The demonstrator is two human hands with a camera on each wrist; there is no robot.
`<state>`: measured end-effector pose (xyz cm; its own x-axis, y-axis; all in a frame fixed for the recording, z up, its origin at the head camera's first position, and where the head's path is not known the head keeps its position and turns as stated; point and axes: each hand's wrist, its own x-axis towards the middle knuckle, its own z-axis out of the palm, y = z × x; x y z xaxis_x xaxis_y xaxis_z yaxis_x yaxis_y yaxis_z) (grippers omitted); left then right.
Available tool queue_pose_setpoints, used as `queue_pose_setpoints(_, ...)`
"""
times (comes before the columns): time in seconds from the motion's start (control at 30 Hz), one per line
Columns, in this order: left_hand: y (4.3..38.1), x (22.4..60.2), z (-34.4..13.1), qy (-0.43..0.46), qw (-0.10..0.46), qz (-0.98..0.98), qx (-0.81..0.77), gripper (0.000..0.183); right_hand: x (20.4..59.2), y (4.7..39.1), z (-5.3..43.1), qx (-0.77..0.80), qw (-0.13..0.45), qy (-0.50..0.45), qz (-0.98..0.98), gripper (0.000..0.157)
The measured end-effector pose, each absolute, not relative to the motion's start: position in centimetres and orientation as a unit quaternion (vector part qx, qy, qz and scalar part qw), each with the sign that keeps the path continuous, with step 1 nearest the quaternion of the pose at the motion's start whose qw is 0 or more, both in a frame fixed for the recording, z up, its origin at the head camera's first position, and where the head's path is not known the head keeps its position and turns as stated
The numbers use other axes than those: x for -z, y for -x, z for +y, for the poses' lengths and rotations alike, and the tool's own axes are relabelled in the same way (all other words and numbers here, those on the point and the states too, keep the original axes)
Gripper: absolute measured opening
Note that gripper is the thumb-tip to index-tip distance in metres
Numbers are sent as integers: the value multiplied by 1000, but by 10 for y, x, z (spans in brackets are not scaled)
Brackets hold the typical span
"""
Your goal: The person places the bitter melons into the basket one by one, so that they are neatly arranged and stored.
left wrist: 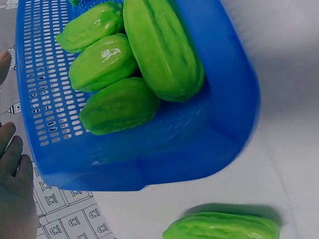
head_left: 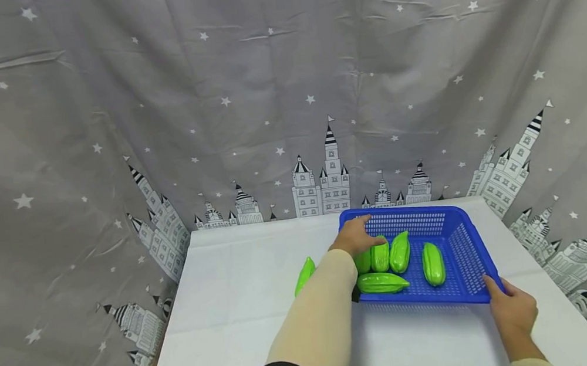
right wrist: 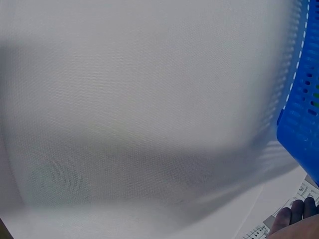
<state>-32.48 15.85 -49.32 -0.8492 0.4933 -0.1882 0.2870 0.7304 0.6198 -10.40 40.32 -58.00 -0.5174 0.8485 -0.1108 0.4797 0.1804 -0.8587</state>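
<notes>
A blue plastic basket (head_left: 442, 298) holds several glossy green ridged fruits (head_left: 400, 252), resembling bitter gourds. Most of them cluster at its left side; one gourd (head_left: 433, 264) lies alone to the right. My right hand (head_left: 512, 308) grips the near right corner, thumb over the rim and fingers below. At the left end my left hand (head_left: 354, 237) is over the rim with thumb and fingers spread. The left wrist view shows its fingers (left wrist: 11, 157) extended beside the basket, holding nothing. Another green gourd (left wrist: 222, 228) lies on the table outside the basket, partly hidden by the left forearm in the head view.
The basket is over the right part of a white-covered table (head_left: 230, 295). Behind the table hangs a grey curtain (head_left: 239, 64) printed with stars and castles. The left sleeve (head_left: 317, 316) crosses in front of the basket's left end.
</notes>
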Motion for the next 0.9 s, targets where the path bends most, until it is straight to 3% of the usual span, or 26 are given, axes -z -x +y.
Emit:
queue_pose_setpoints(0.4, 340, 485, 120, -187, 118, 922, -318, 73, 577, 104, 403, -458, 193, 457, -738, 61)
queue_pose_setpoints(0.9, 347, 456, -5, -82, 72, 947, -302, 74, 571, 99, 399, -453, 179, 464, -740, 59)
